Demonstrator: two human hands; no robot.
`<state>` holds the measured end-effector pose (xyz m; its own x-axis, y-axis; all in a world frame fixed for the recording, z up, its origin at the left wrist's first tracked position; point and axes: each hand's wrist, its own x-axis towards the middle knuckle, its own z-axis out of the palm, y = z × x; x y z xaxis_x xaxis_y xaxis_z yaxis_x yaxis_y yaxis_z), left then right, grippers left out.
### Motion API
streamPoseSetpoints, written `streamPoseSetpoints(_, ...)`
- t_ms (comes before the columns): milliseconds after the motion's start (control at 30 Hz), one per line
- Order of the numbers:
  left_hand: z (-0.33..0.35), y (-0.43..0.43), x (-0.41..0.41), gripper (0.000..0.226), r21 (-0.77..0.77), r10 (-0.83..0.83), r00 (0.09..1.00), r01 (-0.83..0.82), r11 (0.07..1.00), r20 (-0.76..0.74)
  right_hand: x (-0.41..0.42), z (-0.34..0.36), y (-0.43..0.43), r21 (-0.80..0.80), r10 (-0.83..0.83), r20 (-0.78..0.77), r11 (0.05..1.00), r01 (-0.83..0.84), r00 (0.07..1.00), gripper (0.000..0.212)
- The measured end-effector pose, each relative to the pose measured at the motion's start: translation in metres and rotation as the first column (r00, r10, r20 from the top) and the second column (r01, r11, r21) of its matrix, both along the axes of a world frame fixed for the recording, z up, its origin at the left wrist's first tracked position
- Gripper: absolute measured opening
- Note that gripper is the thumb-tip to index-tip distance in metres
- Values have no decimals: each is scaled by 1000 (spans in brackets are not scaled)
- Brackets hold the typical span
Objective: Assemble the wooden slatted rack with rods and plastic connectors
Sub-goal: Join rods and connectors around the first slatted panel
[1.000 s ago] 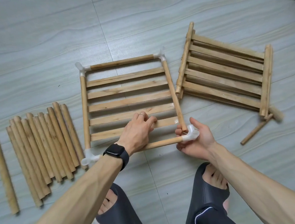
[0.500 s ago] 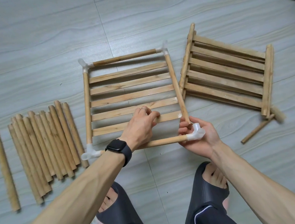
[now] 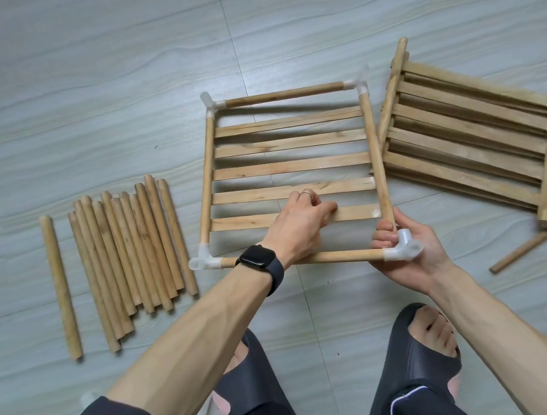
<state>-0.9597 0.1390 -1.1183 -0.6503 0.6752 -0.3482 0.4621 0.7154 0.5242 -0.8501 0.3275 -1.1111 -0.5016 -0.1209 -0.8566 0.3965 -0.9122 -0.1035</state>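
Left hand (image 3: 300,226) grips nearest slat (image 3: 240,222) of slatted frame (image 3: 207,173). Right hand (image 3: 428,262) curls round near-right plastic corner connector (image 3: 405,248). Loose rods (image 3: 131,248) lie on floor (image 3: 92,90), left of frame.

Matt wooden rack (image 3: 290,166), translucent plastic connectors (image 3: 403,249)
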Motion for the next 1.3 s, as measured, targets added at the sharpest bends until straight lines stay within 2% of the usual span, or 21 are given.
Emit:
streamPoseSetpoints(167,-7,-4,4,31,12,35,999,-35,999,27,2,-9,-3,103,32,49,994,-36,998,41)
streamPoseSetpoints(300,-6,-4,6,36,-54,31,999,-30,998,19,5,-7,-6,65,19,0,998,-19,1000,41)
streamPoseSetpoints(433,-7,4,2,40,-80,13,997,-19,997,-81,4,6,-13,2,-18,-62,1000,18,998,25)
streamPoseSetpoints(533,-7,5,0,40,-71,-3,992,-6,997,-123,2,11,-11,-8,-6,-91,1000,5,996,30)
streamPoseSetpoints(667,0,8,-3,41,-15,51,991,-54,998,-125,-7,20,-4,-21,-68,-27,997,68,997,48)
streamPoseSetpoints(767,4,11,-4,39,6,102,989,-102,995,-107,-10,26,2,-16,-19,-27,1000,19,999,50)
streamPoseSetpoints(1000,7,8,-2,39,7,100,995,-100,995,-21,-7,30,-11,-45,-70,-29,997,68,997,36)
streamPoseSetpoints(1300,11,8,-1,34,-1,7,993,-7,1000,-114,-3,21,-9,45,-38,-47,998,41,998,46)
